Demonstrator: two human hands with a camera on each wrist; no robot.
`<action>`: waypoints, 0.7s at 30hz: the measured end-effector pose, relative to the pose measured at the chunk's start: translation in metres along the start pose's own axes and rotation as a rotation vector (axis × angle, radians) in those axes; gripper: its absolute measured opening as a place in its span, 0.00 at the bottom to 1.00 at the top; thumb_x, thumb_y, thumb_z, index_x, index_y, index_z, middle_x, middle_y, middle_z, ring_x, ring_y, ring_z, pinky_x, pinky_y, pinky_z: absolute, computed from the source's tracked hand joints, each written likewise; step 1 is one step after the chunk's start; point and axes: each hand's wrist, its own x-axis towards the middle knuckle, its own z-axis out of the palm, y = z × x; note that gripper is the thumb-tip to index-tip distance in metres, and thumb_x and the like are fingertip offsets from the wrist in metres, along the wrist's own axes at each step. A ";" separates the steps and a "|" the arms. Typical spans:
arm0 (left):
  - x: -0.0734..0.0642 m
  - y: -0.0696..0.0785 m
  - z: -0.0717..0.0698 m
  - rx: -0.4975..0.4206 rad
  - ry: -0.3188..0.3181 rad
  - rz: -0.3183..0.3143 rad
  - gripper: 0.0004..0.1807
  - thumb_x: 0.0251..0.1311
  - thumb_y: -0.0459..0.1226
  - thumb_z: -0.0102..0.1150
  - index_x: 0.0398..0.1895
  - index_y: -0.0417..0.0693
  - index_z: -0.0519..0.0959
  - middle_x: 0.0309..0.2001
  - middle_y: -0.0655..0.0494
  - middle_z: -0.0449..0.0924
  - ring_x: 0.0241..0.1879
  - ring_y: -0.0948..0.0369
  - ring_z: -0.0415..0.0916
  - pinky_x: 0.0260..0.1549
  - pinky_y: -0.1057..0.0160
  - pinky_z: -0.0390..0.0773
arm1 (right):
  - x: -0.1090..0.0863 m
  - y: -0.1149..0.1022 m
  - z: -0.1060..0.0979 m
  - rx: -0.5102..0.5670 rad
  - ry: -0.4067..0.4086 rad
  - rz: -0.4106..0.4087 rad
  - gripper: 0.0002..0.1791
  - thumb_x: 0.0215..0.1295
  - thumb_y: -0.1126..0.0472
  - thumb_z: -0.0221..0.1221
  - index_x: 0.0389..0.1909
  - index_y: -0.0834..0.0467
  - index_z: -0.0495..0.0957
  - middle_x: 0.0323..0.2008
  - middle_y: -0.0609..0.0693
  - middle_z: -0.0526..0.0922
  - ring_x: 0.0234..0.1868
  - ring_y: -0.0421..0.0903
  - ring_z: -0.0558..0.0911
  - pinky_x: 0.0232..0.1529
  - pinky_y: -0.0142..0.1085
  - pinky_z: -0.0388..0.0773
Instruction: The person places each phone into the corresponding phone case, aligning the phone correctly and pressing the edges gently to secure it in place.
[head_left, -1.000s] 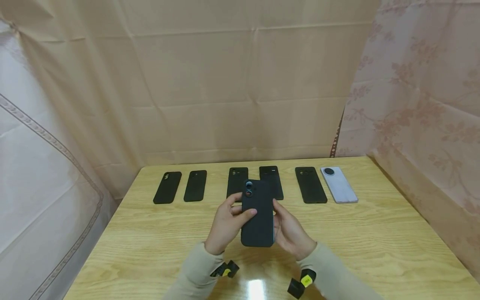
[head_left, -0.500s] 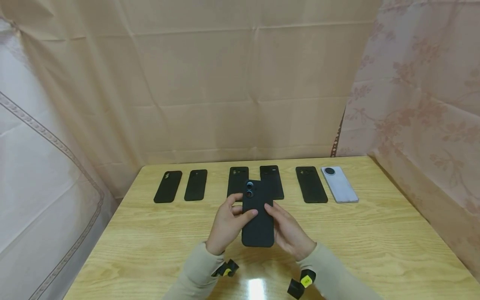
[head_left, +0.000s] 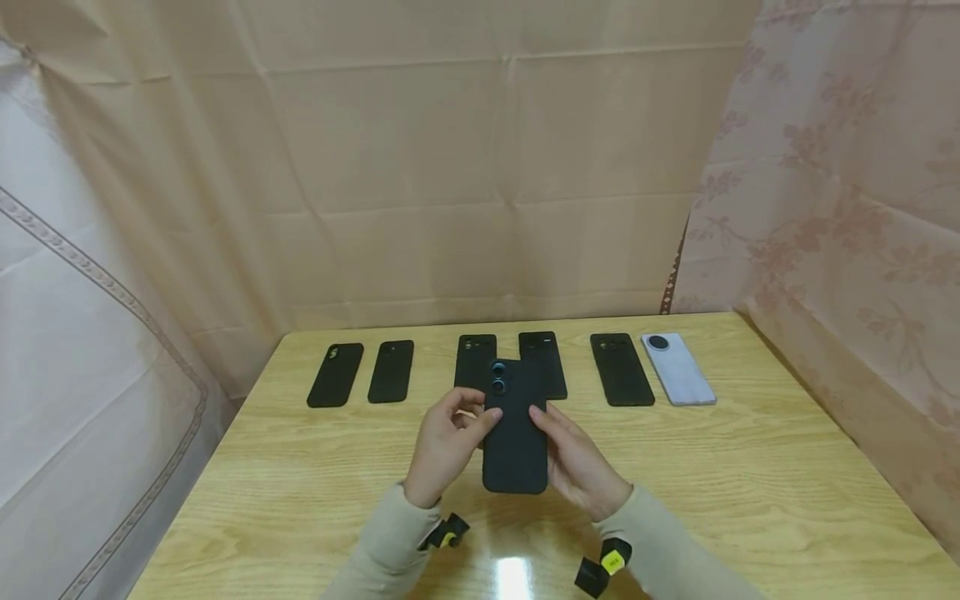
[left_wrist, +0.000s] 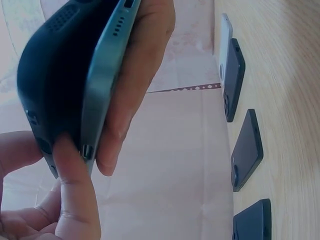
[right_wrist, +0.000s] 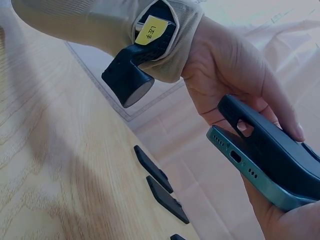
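Note:
A smartphone with a teal metal frame is held up above the table, its black phone case only partly on it. Along the edge seen in the left wrist view, the case stands away from the frame, leaving a dark gap. My left hand pinches the case at its left edge, thumb on the back and a fingertip in the gap. My right hand holds the phone from the right, with its thumb on the case's back and its other fingers behind. The phone's screen is hidden in the head view.
Along the wooden table's far edge lie several black phones or cases, among them one at the left and one right of centre. A pale phone ends the row at the right. Beige cloth hangs behind.
My right thumb has moved from the case's right edge onto its back. My left hand has shifted slightly left, its thumb drawn toward the case's left edge. The row of phones is unchanged.

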 end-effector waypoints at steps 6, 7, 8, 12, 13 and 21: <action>0.001 -0.003 -0.001 0.038 0.028 0.019 0.15 0.58 0.39 0.69 0.45 0.41 0.79 0.37 0.48 0.79 0.33 0.60 0.74 0.30 0.68 0.79 | 0.000 0.000 0.000 -0.009 0.002 0.004 0.32 0.79 0.53 0.44 0.77 0.57 0.45 0.54 0.42 0.79 0.56 0.36 0.80 0.58 0.33 0.78; 0.001 -0.003 -0.001 0.036 0.030 0.017 0.15 0.57 0.39 0.69 0.44 0.42 0.79 0.37 0.48 0.79 0.33 0.59 0.74 0.29 0.68 0.80 | 0.000 0.000 0.000 -0.013 0.002 0.006 0.33 0.79 0.52 0.44 0.77 0.57 0.45 0.54 0.42 0.79 0.56 0.36 0.80 0.58 0.34 0.78; 0.001 -0.004 -0.002 0.034 0.030 0.014 0.15 0.57 0.39 0.69 0.44 0.42 0.79 0.37 0.48 0.79 0.33 0.59 0.74 0.29 0.68 0.80 | 0.000 0.000 0.000 -0.016 0.004 0.007 0.33 0.79 0.52 0.44 0.77 0.57 0.45 0.54 0.42 0.79 0.56 0.36 0.80 0.58 0.34 0.78; 0.001 -0.005 -0.002 0.025 0.037 0.005 0.16 0.57 0.40 0.70 0.45 0.42 0.79 0.40 0.47 0.79 0.35 0.58 0.75 0.32 0.67 0.81 | 0.000 0.000 0.001 -0.025 0.000 0.008 0.32 0.79 0.52 0.44 0.77 0.57 0.45 0.53 0.42 0.79 0.56 0.36 0.80 0.58 0.34 0.78; 0.001 -0.006 -0.002 0.025 0.038 0.003 0.16 0.57 0.40 0.70 0.45 0.43 0.79 0.41 0.47 0.79 0.35 0.58 0.75 0.33 0.66 0.81 | 0.000 0.000 0.001 -0.025 0.001 0.008 0.32 0.79 0.52 0.44 0.76 0.57 0.46 0.53 0.42 0.79 0.55 0.36 0.80 0.58 0.35 0.78; 0.002 -0.008 -0.003 -0.005 0.028 -0.044 0.18 0.57 0.41 0.70 0.47 0.42 0.79 0.43 0.46 0.81 0.34 0.59 0.78 0.34 0.64 0.82 | -0.001 -0.001 0.002 -0.030 0.013 0.013 0.31 0.79 0.51 0.44 0.75 0.56 0.49 0.52 0.43 0.79 0.55 0.36 0.80 0.58 0.35 0.79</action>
